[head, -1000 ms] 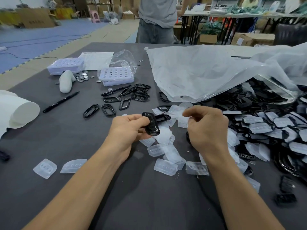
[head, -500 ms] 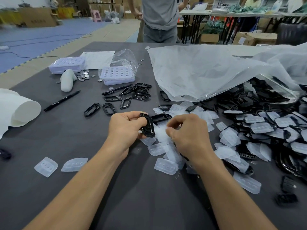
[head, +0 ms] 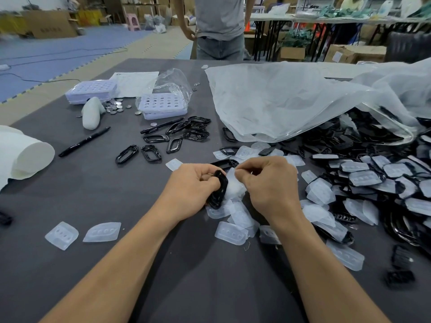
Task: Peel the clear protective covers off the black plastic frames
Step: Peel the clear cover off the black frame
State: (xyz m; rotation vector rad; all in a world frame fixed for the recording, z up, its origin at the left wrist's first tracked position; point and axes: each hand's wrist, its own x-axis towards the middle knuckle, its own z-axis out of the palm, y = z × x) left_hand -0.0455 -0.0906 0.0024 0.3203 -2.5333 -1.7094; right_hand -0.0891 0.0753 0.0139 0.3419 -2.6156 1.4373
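Mid-peel, the left hand [head: 192,190] grips a black plastic frame [head: 219,191] while the right hand [head: 268,185], just beside it, pinches its clear cover [head: 234,186], which likely needs pulling free next.

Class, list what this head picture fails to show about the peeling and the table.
Head view:
- Frame: its left side is hidden under the left hand.
- Where the cover clings: hidden behind the right hand.
- Pile: far part veiled by the bag.
- Roll: cut by the left edge.
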